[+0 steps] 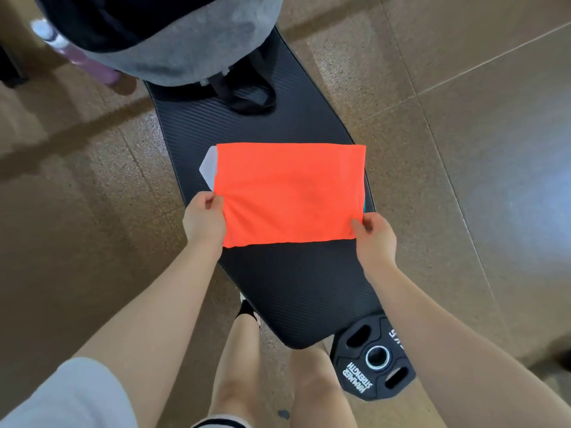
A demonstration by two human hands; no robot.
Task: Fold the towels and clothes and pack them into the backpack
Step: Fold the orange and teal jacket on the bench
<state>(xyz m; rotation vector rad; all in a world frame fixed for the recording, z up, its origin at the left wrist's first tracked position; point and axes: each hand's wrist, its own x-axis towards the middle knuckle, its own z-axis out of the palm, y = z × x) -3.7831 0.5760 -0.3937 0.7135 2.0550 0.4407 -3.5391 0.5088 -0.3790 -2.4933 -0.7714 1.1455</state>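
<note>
Left hand (pixel 204 219) and right hand (pixel 372 231) each pinch a near corner of the orange towel (pixel 289 193), stretched between them over the bench (pixel 296 282); the backpack (pixel 173 41) sits well beyond. Keep corners level, carry them forward onto the far edge

I log a black ribbed padded surface (pixel 287 282) on a speckled brown tiled floor (pixel 463 149), a black Hammer Strength weight plate (pixel 375 359) touching its near end, and a purple bottle (pixel 77 54) at top left.
</note>
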